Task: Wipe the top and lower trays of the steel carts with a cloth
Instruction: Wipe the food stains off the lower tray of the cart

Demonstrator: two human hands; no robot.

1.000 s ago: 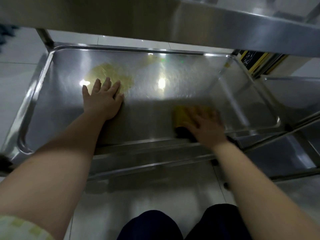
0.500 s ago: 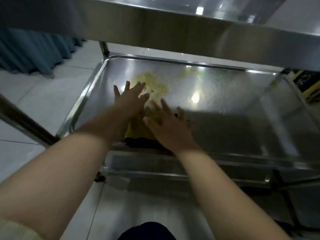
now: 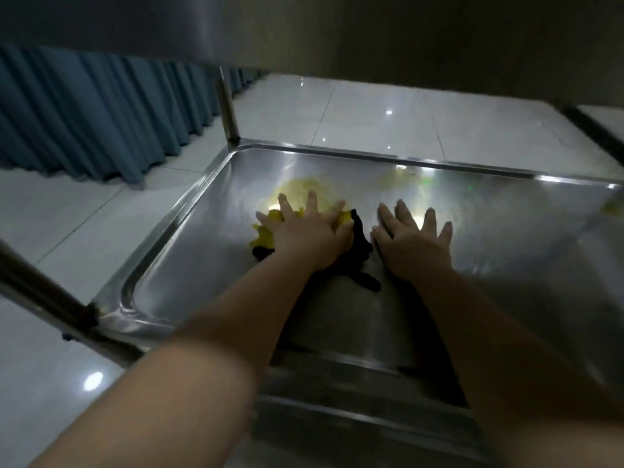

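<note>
The left hand (image 3: 310, 236) lies palm down on the cloth (image 3: 363, 261), a yellow and black rag bunched on the floor of the lower tray (image 3: 523, 258). Its fingers (image 3: 312, 204) are straight and spread apart, not curled round the fabric. That flat press probably serves to put weight across a broad patch, so the rag drags rather than rolls. Yellow folds show to the left of those fingers, and the black part trails out behind the heel of the hand and toward the right.

Just beyond the left fingertips sits a yellowish patch (image 3: 305, 186) on the steel. The cloth appears placed here to be pushed forward over it. A fainter patch (image 3: 395, 179) lies further off, ahead of the gap between the two hands.

The right hand (image 3: 413, 244) rests on bare metal just beside the black edge of the cloth, with its fingers (image 3: 405, 214) also splayed and holding nothing. It looks like a brace, steadying the person while they lean in under the top tray (image 3: 337, 28), whose dark underside hangs overhead.

The near-left corner of the tray, down and left of the fingers, shines clean as far as the dim light shows. Left of it are a post (image 3: 228, 106), pale floor (image 3: 67, 224) and a blue curtain (image 3: 84, 109).
</note>
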